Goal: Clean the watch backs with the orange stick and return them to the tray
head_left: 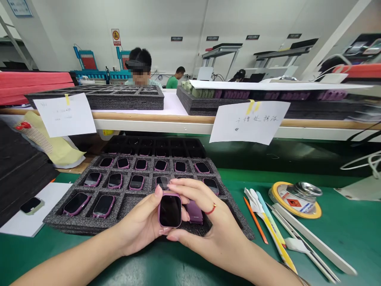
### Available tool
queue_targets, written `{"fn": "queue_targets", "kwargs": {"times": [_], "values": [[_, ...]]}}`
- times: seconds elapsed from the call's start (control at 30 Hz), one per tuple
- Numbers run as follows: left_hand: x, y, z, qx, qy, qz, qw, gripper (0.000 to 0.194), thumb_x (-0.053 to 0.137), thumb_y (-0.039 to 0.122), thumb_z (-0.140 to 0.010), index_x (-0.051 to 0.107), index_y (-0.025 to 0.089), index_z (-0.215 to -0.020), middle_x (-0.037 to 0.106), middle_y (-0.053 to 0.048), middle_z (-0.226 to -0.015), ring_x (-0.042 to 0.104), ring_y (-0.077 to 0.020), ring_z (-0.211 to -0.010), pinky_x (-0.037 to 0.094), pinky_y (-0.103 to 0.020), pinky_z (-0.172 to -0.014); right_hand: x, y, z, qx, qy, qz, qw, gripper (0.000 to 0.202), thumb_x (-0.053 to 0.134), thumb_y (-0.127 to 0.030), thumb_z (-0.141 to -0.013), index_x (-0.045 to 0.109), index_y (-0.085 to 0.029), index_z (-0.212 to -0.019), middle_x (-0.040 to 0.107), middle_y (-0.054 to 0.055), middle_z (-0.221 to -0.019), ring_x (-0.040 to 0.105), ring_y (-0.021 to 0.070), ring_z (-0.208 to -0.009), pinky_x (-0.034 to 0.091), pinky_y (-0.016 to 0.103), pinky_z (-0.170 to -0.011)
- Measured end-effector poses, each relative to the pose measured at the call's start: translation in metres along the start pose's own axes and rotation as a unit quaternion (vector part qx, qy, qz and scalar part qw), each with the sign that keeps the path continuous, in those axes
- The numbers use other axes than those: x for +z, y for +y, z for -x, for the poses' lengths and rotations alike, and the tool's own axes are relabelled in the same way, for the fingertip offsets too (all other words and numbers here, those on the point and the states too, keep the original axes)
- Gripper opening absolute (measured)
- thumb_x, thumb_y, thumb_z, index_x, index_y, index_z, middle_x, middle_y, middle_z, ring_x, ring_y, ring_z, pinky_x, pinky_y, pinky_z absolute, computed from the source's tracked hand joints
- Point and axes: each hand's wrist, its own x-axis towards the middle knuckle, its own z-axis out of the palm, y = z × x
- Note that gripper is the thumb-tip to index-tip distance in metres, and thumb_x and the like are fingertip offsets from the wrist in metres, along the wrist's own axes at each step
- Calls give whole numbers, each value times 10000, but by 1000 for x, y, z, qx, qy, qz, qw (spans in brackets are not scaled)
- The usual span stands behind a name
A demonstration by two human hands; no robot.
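Between my two hands, above the front of a black foam tray (119, 214), a purple-framed watch (170, 211) is held with its dark screen facing me. My left hand (143, 220) grips it at the left side, thumb near its top corner. Around its right side curves my right hand (205, 218), with fingertips at the top and bottom edges. Rows of similar purple watches (104, 205) lie in the tray's compartments. A purple piece (195, 212) lies in a compartment partly behind my right fingers.
Right of the tray are an orange stick (256, 220), brushes, long white strips and a metal-topped can (306, 192). A pale green watch (32, 205) lies on white paper at left. Above, a shelf (175, 124) holds foam trays and hanging notes. People sit beyond it.
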Motion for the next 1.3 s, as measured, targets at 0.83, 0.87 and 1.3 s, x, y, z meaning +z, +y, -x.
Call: {"fn": "queue_targets", "kwargs": {"times": [0.83, 0.87, 1.3], "values": [[-3, -1, -1, 3, -36, 11, 999, 475, 746, 588, -824, 779, 149, -1002, 638, -72, -852, 524, -121, -741, 376, -169, -581, -22, -7, 2, -128, 105, 57, 984, 356, 644, 13, -878, 708, -234, -1126, 786, 34, -981, 760, 187, -925, 648, 279, -856], [-3, -1, -2, 2, -32, 13, 999, 472, 751, 589, -818, 778, 153, -996, 631, -66, -864, 518, -116, -736, 376, -165, -580, -21, -6, 3, -141, 76, 63, 985, 304, 628, -25, -911, 715, -226, -1122, 789, 40, -1003, 759, 191, -949, 645, 281, -874], [-3, -2, -2, 9, -32, 5, 999, 483, 770, 602, -792, 774, 150, -961, 609, -53, -877, 535, -102, -715, 461, -171, -636, -7, -5, 5, -206, 17, 87, 974, 242, 511, -90, -1006, 700, -146, -1146, 776, 50, -1053, 707, 153, -1047, 544, 275, -1025]]}}
